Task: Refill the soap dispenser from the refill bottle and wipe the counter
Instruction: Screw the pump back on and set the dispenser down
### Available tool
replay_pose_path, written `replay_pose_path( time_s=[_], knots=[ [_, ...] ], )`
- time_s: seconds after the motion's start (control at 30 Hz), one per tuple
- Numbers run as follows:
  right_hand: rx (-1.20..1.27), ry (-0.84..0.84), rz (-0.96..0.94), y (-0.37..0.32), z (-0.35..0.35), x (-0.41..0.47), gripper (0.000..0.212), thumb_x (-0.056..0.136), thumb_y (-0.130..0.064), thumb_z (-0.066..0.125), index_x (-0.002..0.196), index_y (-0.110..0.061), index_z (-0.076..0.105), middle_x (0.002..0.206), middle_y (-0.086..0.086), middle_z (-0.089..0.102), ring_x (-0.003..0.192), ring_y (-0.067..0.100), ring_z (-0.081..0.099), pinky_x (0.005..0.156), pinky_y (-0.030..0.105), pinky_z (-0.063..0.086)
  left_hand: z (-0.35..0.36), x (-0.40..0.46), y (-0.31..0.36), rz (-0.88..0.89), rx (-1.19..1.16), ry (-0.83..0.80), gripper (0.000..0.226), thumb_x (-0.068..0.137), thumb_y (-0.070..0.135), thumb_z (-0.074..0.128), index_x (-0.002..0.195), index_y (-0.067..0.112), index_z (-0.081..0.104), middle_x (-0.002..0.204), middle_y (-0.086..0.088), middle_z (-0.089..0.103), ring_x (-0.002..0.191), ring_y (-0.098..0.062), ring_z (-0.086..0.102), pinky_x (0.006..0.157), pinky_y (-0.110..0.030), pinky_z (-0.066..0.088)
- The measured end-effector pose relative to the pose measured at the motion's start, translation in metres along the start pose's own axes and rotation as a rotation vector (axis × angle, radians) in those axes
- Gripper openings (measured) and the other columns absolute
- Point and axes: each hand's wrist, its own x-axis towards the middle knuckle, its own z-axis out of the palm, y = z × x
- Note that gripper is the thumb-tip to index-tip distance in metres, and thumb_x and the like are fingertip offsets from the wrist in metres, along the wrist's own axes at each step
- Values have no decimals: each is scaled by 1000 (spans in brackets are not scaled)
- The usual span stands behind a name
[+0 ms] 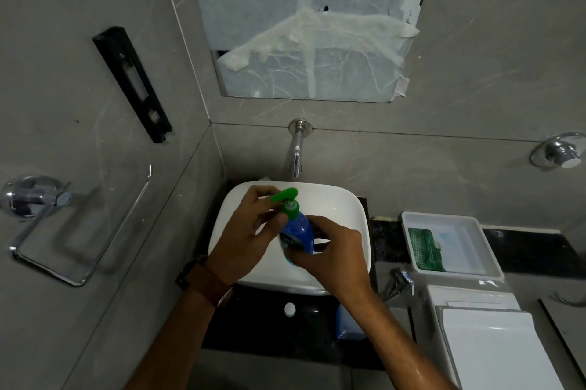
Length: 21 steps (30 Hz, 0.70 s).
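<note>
soap dispenser (296,232) above sink (345,209), tap (296,151) behind.

Basin (345,209) open to the right of soap dispenser (296,232); tap (296,156) overhangs rear rim. White tray (475,250) crowds right-hand counter (532,250). Left blocked by wall (95,142) and towel ring (73,224).

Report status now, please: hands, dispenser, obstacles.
Left hand on green pump head. Right hand grips blue plastic soap dispenser bottle, over white ceramic basin. Pump on. No obstacles.
</note>
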Motion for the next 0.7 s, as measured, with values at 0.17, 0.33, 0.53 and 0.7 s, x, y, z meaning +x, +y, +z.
replay_pose_path(
  time_s=[0.17, 0.33, 0.53, 0.7],
  knots=[
    [-4, -1, -13, 0, 0, 1, 60, 70, -31, 94, 125, -23, 71, 111, -8, 77, 97, 9, 71, 87, 29, 62, 12, -1, -2, -10, -30, 174, 44, 76, 25, 75, 117, 29, 60, 117, 6, 68, 112, -8, 66, 96, -26, 55],
    [-20, 5, -6, 1, -4, 4, 60, 71, -31, 93, 126, -25, 69, 113, -9, 76, 95, 2, 68, 88, 20, 60, 12, 2, -13, -43, -76, 47, 34, 96, 20, 62, 128, 10, 56, 129, -1, 67, 124, -18, 61, 105, -39, 49],
    [-24, -13, -9, -1, -5, 5, 58, 71, -31, 92, 125, -27, 70, 112, -12, 76, 93, 0, 68, 88, 17, 58, 15, 7, -9, -51, -32, 196, 36, 81, 29, 76, 111, 18, 61, 112, -5, 68, 109, -20, 66, 100, -46, 53],
    [-8, -14, 1, -2, -7, 7, 58, 74, -29, 92, 127, -23, 69, 117, -7, 76, 101, 10, 70, 93, 26, 60, 12, 6, -8, -95, -197, 27, 37, 101, 31, 49, 134, 14, 51, 130, -1, 67, 125, -21, 60, 102, -33, 51]
  ],
)
